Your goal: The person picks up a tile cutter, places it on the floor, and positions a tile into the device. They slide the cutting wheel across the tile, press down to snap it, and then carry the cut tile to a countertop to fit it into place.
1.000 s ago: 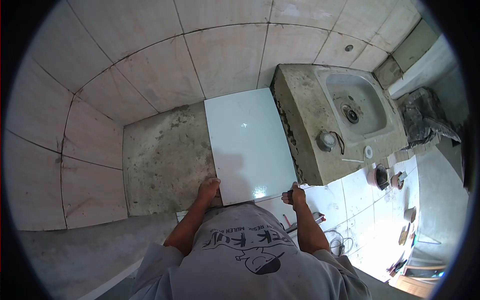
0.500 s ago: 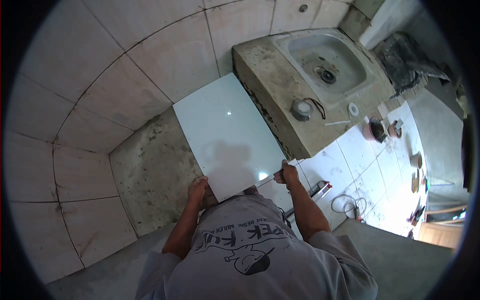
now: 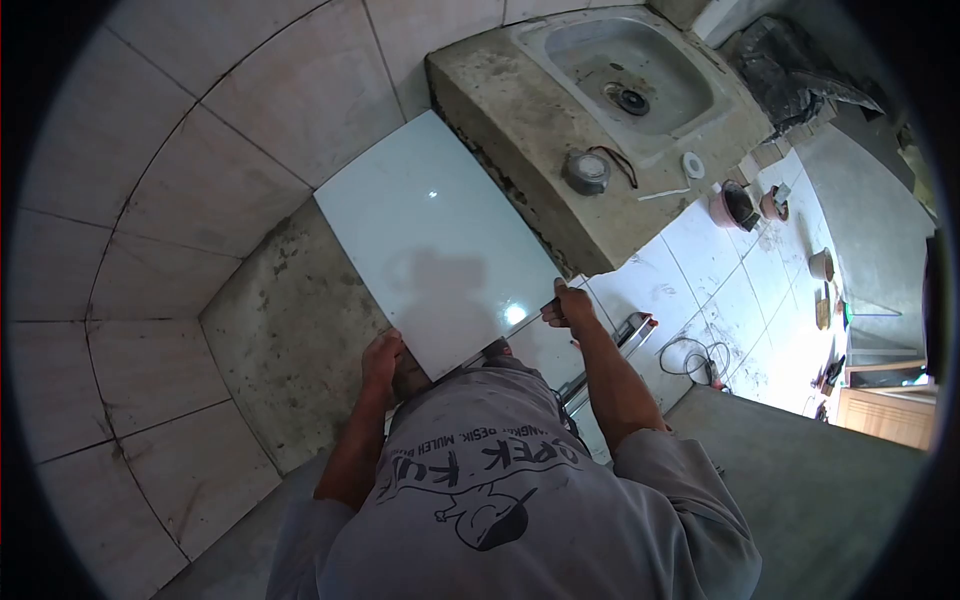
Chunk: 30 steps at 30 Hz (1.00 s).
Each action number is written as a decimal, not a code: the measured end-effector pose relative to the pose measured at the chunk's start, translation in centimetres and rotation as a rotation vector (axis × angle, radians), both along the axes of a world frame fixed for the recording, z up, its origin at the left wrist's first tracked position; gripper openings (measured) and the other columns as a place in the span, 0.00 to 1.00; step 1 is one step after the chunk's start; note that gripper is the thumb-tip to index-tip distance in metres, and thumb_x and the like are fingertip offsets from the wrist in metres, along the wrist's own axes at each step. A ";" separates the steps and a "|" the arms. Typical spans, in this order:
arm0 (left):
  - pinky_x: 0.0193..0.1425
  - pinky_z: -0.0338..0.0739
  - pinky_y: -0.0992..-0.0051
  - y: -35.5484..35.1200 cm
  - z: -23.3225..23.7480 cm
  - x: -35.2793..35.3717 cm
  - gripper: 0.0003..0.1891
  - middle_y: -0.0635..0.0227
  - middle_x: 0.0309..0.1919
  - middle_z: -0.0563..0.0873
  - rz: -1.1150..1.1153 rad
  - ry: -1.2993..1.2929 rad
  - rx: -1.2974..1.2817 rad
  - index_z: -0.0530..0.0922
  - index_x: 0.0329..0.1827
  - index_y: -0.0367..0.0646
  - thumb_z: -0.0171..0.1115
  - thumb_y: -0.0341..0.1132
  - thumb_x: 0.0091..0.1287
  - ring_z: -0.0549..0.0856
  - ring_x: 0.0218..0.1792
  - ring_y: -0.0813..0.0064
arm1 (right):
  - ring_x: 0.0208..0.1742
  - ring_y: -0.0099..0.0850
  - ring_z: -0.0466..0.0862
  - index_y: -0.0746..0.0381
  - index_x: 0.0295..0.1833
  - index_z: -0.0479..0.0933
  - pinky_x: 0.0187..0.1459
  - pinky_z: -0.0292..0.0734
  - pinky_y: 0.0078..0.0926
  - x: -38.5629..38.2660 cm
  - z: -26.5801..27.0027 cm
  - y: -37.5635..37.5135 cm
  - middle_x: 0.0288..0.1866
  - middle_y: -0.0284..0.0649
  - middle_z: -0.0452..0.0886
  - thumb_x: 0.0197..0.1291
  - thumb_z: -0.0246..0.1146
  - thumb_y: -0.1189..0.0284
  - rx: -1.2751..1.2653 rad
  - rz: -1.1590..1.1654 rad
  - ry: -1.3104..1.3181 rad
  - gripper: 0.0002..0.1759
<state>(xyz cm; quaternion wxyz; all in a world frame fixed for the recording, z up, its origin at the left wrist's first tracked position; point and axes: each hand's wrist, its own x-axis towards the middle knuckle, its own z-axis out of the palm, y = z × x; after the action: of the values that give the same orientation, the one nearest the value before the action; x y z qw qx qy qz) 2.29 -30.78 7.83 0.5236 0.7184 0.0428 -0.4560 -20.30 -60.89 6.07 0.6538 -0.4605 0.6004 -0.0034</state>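
Note:
A large glossy white tile (image 3: 400, 215) lies against the side of the concrete sink counter (image 3: 500, 130), its far edge at the tiled wall. My left hand (image 3: 382, 358) grips the tile's left side near its close corner, fingers curled at the edge. At the right close corner, my right hand (image 3: 570, 306) is closed on the tile's edge with the thumb on top. The undersides of both grips are hidden. To the left of the tile, bare grey cement (image 3: 285, 330) shows.
On the counter are a basin (image 3: 650, 110), a tape measure (image 3: 587, 172) and a white tape roll (image 3: 693, 165). Beyond it, a bucket (image 3: 733, 206), a coiled cable (image 3: 693, 360) and a metal tool resembling a tile cutter (image 3: 632, 328) rest on white floor tiles (image 3: 700, 260).
The camera view has shifted, so the whole scene sits slightly higher and further left. Both hands stay on the tile, which keeps about the same place beside the counter.

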 end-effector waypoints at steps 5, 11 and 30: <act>0.58 0.68 0.67 0.3 -1.4 1.1 0.28 0.62 0.53 0.79 -0.016 0.017 0.022 0.72 0.60 0.37 0.57 0.49 0.64 0.77 0.54 0.68 | 0.26 0.35 0.83 0.68 0.36 0.76 0.27 0.80 0.28 0.2 -0.6 -0.3 0.29 0.46 0.82 0.67 0.47 0.49 0.015 -0.001 0.022 0.30; 0.59 0.68 0.67 0.6 -0.7 1.3 0.29 0.61 0.54 0.79 -0.100 0.042 -0.001 0.71 0.61 0.36 0.56 0.49 0.65 0.77 0.54 0.67 | 0.23 0.34 0.82 0.68 0.36 0.75 0.25 0.81 0.29 0.6 -0.8 0.5 0.26 0.45 0.81 0.66 0.49 0.49 -0.066 -0.069 0.075 0.29; 0.60 0.69 0.65 -0.1 -1.8 5.1 0.30 0.61 0.53 0.78 -0.161 0.070 -0.099 0.71 0.61 0.37 0.57 0.51 0.63 0.77 0.54 0.67 | 0.21 0.34 0.81 0.67 0.33 0.72 0.23 0.80 0.30 5.1 0.9 11.2 0.24 0.46 0.80 0.67 0.47 0.56 -0.009 -0.059 0.071 0.24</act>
<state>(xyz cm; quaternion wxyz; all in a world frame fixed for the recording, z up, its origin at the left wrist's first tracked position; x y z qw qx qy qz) 7.38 -30.91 6.02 0.5181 0.6764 -0.0194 -0.5231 -15.18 -49.74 7.00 0.6294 -0.4455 0.6367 -0.0091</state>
